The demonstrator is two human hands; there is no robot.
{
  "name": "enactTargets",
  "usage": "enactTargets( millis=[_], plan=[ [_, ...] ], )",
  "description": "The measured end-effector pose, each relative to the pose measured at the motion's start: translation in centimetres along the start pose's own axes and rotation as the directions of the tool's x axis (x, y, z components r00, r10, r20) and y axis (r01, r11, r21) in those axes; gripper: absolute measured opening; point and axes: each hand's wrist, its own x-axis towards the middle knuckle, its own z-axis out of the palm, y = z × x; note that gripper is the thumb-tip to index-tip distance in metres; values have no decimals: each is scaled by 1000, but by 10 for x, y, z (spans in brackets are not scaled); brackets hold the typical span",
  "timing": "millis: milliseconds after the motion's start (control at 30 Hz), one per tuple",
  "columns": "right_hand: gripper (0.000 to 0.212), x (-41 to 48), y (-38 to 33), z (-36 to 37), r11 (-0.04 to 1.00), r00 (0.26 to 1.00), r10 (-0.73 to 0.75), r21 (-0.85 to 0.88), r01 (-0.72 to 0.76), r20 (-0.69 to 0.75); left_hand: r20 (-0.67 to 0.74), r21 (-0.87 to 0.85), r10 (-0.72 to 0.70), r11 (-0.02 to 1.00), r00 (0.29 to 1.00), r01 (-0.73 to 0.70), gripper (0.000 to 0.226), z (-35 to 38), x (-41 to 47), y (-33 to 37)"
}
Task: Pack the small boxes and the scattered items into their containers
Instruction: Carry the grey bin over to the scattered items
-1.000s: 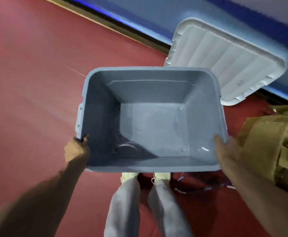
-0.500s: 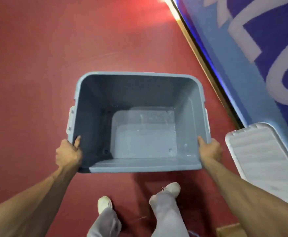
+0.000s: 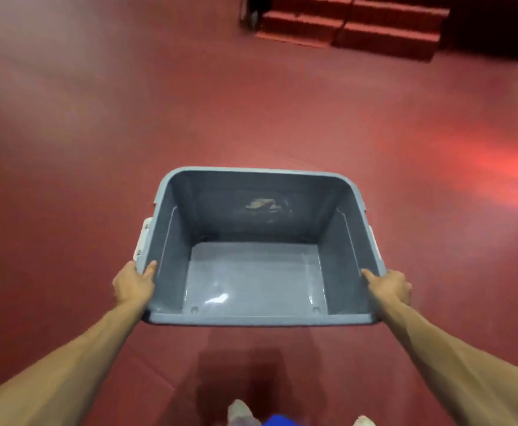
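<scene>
Dark red floor (image 3: 98, 149), red stepped platforms (image 3: 359, 26) at its far edge

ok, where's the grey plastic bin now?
Head view, centre: grey plastic bin held over the red floor, left hand and right hand gripping its near corners.

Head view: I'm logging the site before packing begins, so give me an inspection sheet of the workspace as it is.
Surface: red floor, with a bright glare patch at the right edge.
Job's things: grey bin, open, no lid on it, nothing inside; smudge on its far wall. Small boxes and loose items: nothing seen.
Clutter: nothing seen.
Grip: left hand holds the bin's left rim and right hand its right rim, thumbs inside.
Cables: nothing seen.
Surroundings: red steps at the far end; the person's shoes at the bottom edge.
</scene>
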Motion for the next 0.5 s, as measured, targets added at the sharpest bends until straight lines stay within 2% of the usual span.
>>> enactTargets(
  millis=[100,167,300,500],
  plan=[
    [49,-28,-81,63,985,984,-154,-62,160,94,-78,-49,-143,989,987,139,39,-63,46,-45],
    [50,-49,-132,103,952,946,-265,-107,287,187,-158,-99,-240,969,958,226,41,-97,65,-75],
    [47,-79,-228,182,844,828,-434,-161,512,355,-256,-240,-410,904,875,354,47,-145,102,-119],
    [45,-88,-356,319,638,613,-552,-187,747,565,-412,-391,-571,815,710,428,41,-176,167,-149]
  ],
)
